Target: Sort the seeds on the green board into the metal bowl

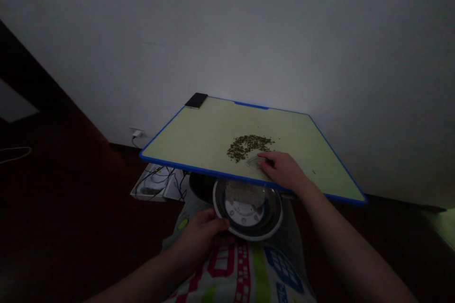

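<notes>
My left hand [208, 229] grips the near left rim of a round metal bowl [277, 225], its fingers closed on the edge. Just under the near edge of the table, the bowl sits over my lap. My right hand [282, 168] is above the tabletop close to that edge, thumb and fingers pinched on a clear, curved plate with fine markings [253, 162], which looks like a protractor. Touching or very near its far side lies a spread of small brown grains or seeds [245, 144]. Inside the bowl is a greyish heap [245, 192] whose kind I cannot make out.
The pale folding table [192, 137] has a blue rim and stands against a wall [227, 33]. A dark phone or tablet [196, 100] lies at its far left corner. Below left are a dark pot [201, 187], a white box with cables [151, 184] and a plugged-in charger [137, 133].
</notes>
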`<state>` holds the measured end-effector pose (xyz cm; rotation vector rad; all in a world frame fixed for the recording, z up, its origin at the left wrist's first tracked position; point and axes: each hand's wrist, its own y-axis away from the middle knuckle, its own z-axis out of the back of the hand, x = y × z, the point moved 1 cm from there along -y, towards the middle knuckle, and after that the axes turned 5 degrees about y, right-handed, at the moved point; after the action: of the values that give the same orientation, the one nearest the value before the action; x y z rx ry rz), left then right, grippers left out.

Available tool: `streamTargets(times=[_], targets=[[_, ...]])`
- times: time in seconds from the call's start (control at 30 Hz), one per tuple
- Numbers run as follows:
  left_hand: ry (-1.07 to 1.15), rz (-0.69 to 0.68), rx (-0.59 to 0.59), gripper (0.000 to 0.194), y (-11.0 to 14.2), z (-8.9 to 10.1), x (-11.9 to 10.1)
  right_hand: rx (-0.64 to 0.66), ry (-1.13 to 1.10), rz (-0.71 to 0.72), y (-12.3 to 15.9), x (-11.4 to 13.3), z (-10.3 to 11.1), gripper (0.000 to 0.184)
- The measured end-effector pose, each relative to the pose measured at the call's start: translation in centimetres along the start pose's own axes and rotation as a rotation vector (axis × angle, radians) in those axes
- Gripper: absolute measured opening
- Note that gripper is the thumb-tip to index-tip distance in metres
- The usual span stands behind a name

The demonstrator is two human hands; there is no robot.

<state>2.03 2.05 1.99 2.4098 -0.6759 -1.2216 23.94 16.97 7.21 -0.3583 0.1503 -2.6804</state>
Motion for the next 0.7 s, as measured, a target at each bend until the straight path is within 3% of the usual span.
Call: streamTargets(times=[0.3, 0.7], targets=[[0.021, -0.011, -0.027, 0.024, 0.0, 0.2, 0.2, 0.060, -0.084, 0.106, -1.1, 1.9, -0.2, 0.035], [0.013, -0.005, -0.029, 0.021, -0.1, 0.3, 0.4, 0.122, -0.157, 0.210, -0.3, 2.4, -0.1, 0.033]])
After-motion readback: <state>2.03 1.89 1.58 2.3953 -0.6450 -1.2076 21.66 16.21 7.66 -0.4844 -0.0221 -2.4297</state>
